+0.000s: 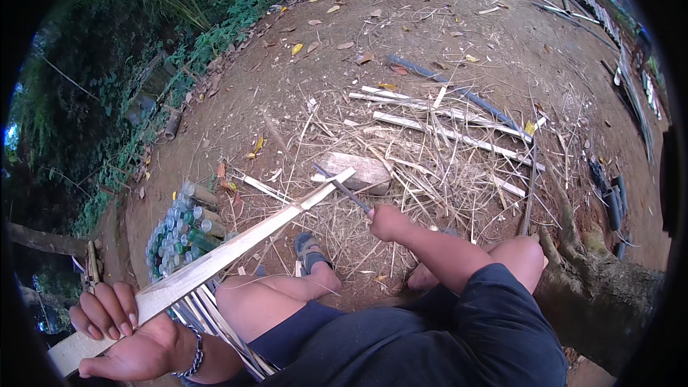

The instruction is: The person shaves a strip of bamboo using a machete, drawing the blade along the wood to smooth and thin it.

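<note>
A long pale split-bamboo strip (233, 249) slants from the lower left toward the middle. My left hand (132, 333) grips its near end, fingers curled over the edge and palm turned up. The strip's far end lies over a short wooden block (369, 170) on the ground. My right hand (390, 223) is closed round the handle of a narrow dark knife (351, 194). Its blade crosses the strip close to the far end; I cannot tell how deep it sits. A bundle of thin strips (215, 322) lies beside my left thigh.
Shavings and several cut strips (459, 136) litter the dirt beyond the block, with a grey pole (459, 93) among them. Glass bottles (188, 233) are stacked at left. A tree trunk (602, 297) stands close at right. Green plants (208, 46) border the far left.
</note>
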`<action>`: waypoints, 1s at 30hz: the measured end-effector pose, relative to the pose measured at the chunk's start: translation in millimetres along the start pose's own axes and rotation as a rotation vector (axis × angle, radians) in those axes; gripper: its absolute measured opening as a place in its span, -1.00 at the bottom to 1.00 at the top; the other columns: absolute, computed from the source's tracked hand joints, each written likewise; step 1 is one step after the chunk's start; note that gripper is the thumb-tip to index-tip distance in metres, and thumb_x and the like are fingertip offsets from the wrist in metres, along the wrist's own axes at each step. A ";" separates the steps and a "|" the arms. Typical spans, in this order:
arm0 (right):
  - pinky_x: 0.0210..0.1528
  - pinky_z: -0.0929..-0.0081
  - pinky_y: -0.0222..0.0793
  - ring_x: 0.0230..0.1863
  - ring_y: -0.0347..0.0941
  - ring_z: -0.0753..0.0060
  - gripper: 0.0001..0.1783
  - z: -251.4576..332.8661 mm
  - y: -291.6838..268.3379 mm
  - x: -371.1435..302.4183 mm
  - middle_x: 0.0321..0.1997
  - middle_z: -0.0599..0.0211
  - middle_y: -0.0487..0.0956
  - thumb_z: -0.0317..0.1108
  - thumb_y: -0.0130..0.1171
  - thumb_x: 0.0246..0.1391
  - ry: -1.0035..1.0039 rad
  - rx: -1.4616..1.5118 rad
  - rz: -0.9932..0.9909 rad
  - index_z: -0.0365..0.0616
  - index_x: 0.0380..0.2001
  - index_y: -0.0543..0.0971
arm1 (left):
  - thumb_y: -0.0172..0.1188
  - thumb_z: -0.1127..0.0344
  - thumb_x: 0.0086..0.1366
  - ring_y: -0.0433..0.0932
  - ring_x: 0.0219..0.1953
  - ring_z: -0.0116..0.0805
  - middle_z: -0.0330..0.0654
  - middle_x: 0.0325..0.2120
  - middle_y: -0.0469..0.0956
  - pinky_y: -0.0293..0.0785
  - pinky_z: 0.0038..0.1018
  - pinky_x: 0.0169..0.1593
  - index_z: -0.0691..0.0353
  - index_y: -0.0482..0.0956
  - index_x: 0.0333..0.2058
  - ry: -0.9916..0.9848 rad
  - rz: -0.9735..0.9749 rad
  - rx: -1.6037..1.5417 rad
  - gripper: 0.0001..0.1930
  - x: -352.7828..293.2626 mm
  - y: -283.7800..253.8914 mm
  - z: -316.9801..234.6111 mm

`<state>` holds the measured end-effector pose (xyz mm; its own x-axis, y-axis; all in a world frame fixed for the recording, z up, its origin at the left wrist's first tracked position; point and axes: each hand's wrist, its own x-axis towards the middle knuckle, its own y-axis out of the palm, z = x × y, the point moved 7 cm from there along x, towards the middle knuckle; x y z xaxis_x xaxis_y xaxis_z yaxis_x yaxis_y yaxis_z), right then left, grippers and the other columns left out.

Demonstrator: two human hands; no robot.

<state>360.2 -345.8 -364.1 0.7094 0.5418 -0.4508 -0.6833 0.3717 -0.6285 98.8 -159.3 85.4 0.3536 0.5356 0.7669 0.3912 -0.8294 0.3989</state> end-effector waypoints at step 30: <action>-0.51 0.26 0.36 -0.57 0.40 0.30 -0.85 -119.8 96.7 100.6 -0.54 0.22 0.47 -0.32 0.13 0.09 0.363 0.879 0.281 -0.17 -0.43 0.50 | -0.21 -0.42 0.28 0.12 -0.59 -0.53 -0.31 -0.61 0.13 0.12 -0.62 -0.55 0.15 0.20 -0.47 0.002 0.083 0.046 -0.36 48.4 -0.6 36.7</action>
<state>386.3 -345.7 -546.2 0.4115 0.4865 -0.7707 -0.6157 0.7719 0.1585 146.9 -127.0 103.8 0.3852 0.4648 0.7972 0.3989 -0.8629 0.3103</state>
